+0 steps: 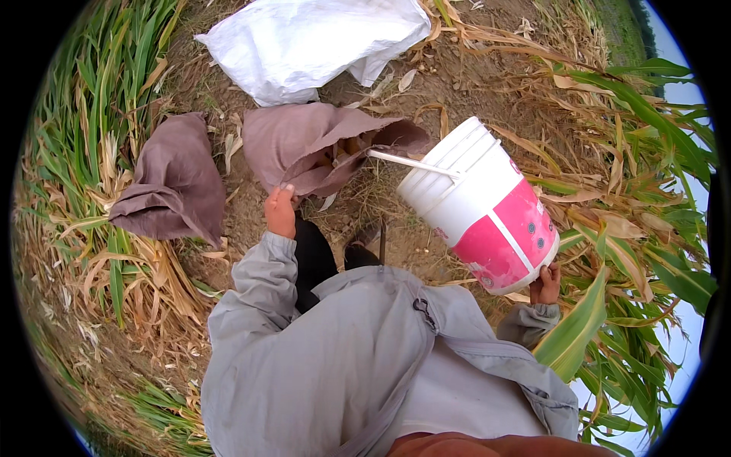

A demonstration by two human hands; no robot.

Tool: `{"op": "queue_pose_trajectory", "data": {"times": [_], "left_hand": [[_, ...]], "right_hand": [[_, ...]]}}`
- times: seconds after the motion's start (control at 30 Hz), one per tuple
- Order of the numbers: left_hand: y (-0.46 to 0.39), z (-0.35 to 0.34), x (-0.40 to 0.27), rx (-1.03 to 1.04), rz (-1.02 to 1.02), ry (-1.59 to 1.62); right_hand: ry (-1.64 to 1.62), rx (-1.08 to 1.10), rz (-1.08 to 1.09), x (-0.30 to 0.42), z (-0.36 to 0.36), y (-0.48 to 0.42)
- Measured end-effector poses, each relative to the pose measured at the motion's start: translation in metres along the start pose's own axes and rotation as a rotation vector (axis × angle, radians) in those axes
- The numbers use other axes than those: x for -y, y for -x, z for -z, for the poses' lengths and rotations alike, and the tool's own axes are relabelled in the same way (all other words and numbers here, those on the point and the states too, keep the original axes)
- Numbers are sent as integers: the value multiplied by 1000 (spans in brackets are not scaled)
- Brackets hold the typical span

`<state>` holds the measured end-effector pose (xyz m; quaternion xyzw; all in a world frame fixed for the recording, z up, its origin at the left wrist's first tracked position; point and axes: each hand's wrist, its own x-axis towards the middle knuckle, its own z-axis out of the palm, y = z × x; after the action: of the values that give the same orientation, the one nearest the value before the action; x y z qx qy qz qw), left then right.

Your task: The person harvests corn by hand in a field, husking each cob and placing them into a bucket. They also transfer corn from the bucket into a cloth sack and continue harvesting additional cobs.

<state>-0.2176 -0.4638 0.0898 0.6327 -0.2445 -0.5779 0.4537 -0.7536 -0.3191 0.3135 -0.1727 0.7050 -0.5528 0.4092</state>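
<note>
My left hand (280, 212) pinches the near rim of a brown cloth sack (297, 140), whose mouth gapes toward the right. Some yellowish things, perhaps corn cobs, show inside the mouth. At the right, my right hand (546, 284) grips the bottom edge of a white and pink plastic bucket (485, 211). The bucket is tilted with its rim toward the sack, and its white handle (414, 164) swings out to the sack's mouth. The bucket's inside is hidden from view.
A second brown sack (177, 177) rests at the left, its top folded. Beyond the open sack lies a white woven sack (320, 45). Standing corn plants (622, 245) crowd the right side, and cut stalks (154, 280) with dry leaves lie at the left.
</note>
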Motion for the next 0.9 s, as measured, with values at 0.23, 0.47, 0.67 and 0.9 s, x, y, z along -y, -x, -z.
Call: {"op": "queue_pose_trajectory", "data": {"times": [0.23,0.47,0.67,0.9], "left_hand": [[-62,-37,-20,-125,-373,195],[-52,-101,-32,63,171,725],[-30,2,-147,-58,243,678],[71,122,-223,-52,49,627]], "right_hand": [[27,-57,-58,-26,33,24],[-139,-370,-324,-61,74,59],[94,-193,-109,-50,1,91],[84,-145,-235,-61,-22,67]]}}
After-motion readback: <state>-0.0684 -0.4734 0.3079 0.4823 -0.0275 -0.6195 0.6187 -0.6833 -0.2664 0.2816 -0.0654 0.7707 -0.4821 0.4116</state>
